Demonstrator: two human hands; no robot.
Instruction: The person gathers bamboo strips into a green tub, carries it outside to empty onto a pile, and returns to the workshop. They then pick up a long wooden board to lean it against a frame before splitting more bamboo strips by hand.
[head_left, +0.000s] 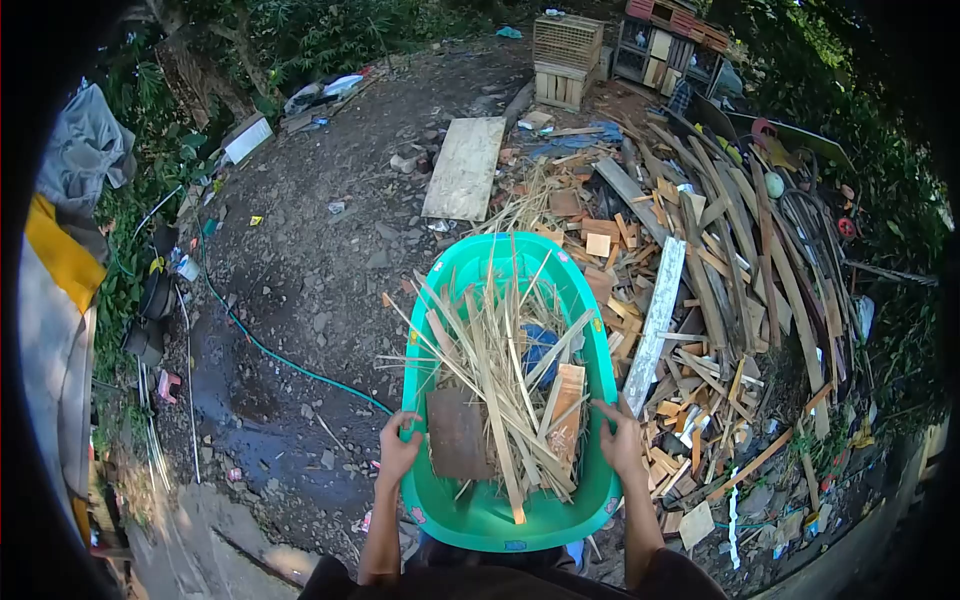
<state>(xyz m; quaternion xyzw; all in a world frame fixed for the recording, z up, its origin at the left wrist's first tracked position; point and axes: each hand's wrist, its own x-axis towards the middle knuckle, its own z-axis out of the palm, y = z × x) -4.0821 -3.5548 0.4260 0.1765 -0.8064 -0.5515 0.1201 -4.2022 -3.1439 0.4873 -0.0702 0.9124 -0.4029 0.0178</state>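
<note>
In the head view, a green tub (pixel 590 330) is held up in front of the body, over the dirt ground (pixel 300 290). Its left rim is gripped by the left hand (pixel 398 447), and its right rim by the right hand (pixel 620 440). The tub is filled with wood sticks (pixel 500 370), so its bottom is hidden. A blue thing (pixel 538 345) is half buried and hard to make out. A wood pile (pixel 700 270) lies on the right.

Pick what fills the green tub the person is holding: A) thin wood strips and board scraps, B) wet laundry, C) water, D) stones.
A: the green tub, held at its rim by the left hand and right hand, is piled with thin wood strips and board scraps.
</note>
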